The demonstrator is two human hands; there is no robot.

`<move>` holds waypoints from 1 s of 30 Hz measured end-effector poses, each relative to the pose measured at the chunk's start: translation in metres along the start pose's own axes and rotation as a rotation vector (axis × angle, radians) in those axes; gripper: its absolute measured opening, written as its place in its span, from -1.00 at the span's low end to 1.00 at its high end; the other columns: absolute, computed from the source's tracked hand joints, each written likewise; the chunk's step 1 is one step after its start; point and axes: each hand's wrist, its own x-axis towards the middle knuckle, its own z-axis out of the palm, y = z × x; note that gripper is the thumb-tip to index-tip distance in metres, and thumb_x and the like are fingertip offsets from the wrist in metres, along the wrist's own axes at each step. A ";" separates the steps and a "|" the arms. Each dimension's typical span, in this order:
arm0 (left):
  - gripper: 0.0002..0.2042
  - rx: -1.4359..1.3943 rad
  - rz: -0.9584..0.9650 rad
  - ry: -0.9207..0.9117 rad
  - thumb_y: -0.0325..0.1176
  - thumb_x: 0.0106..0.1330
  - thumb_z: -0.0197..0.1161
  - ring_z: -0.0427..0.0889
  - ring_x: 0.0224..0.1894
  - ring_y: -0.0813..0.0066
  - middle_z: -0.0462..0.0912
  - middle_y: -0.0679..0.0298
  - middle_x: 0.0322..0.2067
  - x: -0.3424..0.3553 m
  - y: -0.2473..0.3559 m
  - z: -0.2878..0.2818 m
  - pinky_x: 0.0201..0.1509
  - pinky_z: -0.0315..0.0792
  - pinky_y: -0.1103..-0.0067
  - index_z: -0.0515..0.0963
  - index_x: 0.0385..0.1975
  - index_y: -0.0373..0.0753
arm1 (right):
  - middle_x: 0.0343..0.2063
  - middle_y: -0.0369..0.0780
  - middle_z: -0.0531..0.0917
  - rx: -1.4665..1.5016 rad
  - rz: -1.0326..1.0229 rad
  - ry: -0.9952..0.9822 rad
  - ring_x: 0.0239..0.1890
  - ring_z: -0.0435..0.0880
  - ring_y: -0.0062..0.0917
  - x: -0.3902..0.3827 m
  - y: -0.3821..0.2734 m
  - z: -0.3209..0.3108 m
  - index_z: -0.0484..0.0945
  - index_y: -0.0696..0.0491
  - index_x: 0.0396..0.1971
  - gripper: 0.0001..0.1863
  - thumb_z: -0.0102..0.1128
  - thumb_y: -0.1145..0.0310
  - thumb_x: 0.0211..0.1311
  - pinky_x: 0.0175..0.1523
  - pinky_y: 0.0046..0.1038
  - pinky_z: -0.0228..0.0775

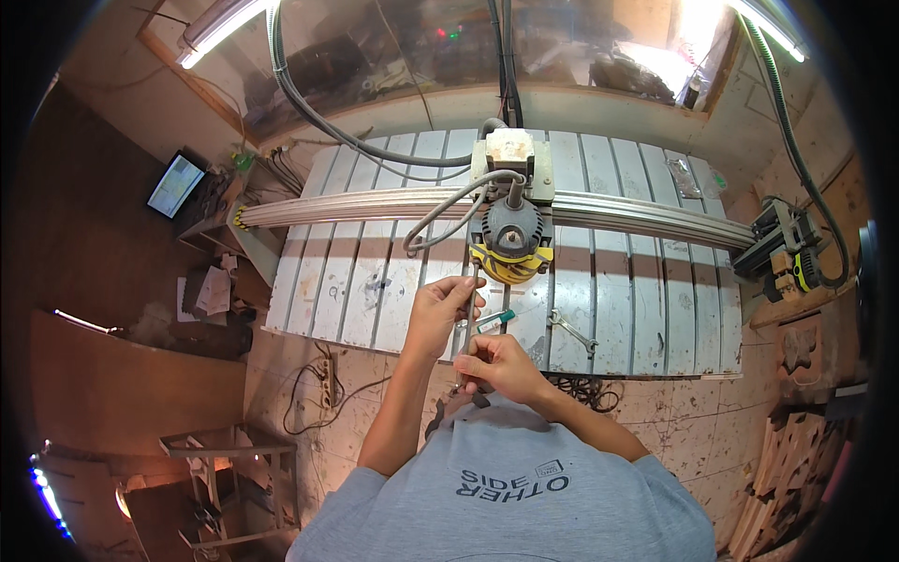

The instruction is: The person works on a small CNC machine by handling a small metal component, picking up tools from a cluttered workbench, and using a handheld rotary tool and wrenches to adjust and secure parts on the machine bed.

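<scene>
Head view: the person's left hand (442,314) pinches a slim metal rod (470,323) close to its far end, thumb and fingers closed on it, while the right hand (504,367), fingers curled tightly, grips it nearer the body. The rod's far end is just beside the near left part of a yellow mount (510,273) on a grey motor (512,234); whether they touch cannot be told. On the slotted bench (618,314), just beyond the right hand, lies a green-and-clear tube (496,321), with a metal wrench (573,334) farther right. A metal rail (375,205) crosses left to right over the bench.
</scene>
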 end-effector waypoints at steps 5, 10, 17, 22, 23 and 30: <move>-0.75 -0.163 -0.089 -0.033 -0.30 0.45 0.18 0.57 -0.49 0.68 0.64 0.33 -0.47 -0.002 0.000 0.002 -0.39 0.48 0.74 0.61 -0.09 -0.37 | -0.64 -0.29 0.59 -0.238 -0.008 0.054 -0.62 0.59 -0.70 -0.005 -0.017 0.006 0.46 0.11 -0.54 -0.69 0.27 0.27 0.35 -0.49 -0.63 0.43; -0.75 -0.113 -0.065 -0.009 -0.32 0.44 0.21 0.56 -0.49 0.69 0.63 0.32 -0.48 -0.004 0.003 0.007 -0.40 0.48 0.74 0.59 -0.08 -0.40 | -0.57 -0.28 0.64 -0.112 0.075 -0.017 -0.55 0.62 -0.69 0.000 -0.015 -0.003 0.50 0.13 -0.48 -0.69 0.30 0.22 0.33 -0.47 -0.63 0.43; -0.71 -0.068 -0.073 -0.029 -0.31 0.41 0.25 0.60 -0.49 0.65 0.69 0.24 -0.43 -0.001 0.004 0.003 -0.40 0.49 0.74 0.57 -0.05 -0.44 | -0.33 -0.17 0.72 0.121 -0.005 -0.242 -0.35 0.69 -0.60 0.004 -0.007 -0.010 0.61 0.19 -0.15 -0.76 0.24 0.31 0.38 -0.21 -0.63 0.54; -0.67 -0.094 -0.090 -0.084 -0.26 0.44 0.21 0.63 -0.47 0.62 0.72 0.19 -0.36 -0.001 0.008 0.006 -0.38 0.51 0.74 0.56 -0.02 -0.44 | -0.38 -0.15 0.73 0.099 0.142 -0.267 -0.46 0.65 -0.62 0.005 -0.011 -0.017 0.61 0.20 -0.24 -0.78 0.30 0.32 0.33 -0.34 -0.63 0.49; -0.67 -0.093 -0.094 -0.100 -0.25 0.45 0.20 0.63 -0.47 0.62 0.72 0.18 -0.35 -0.001 0.010 0.005 -0.37 0.52 0.74 0.55 -0.01 -0.44 | -0.42 -0.16 0.72 0.036 0.159 -0.246 -0.49 0.63 -0.63 0.007 -0.013 -0.016 0.61 0.19 -0.28 -0.78 0.32 0.31 0.32 -0.38 -0.63 0.46; -0.70 -0.164 -0.116 -0.164 -0.26 0.50 0.11 0.64 -0.46 0.60 0.70 0.19 -0.37 0.003 0.004 -0.003 -0.35 0.55 0.69 0.54 -0.03 -0.41 | -0.63 -0.30 0.59 0.042 0.128 -0.145 -0.62 0.53 -0.71 0.006 -0.012 -0.001 0.50 0.10 -0.54 -0.69 0.37 0.26 0.26 -0.54 -0.63 0.35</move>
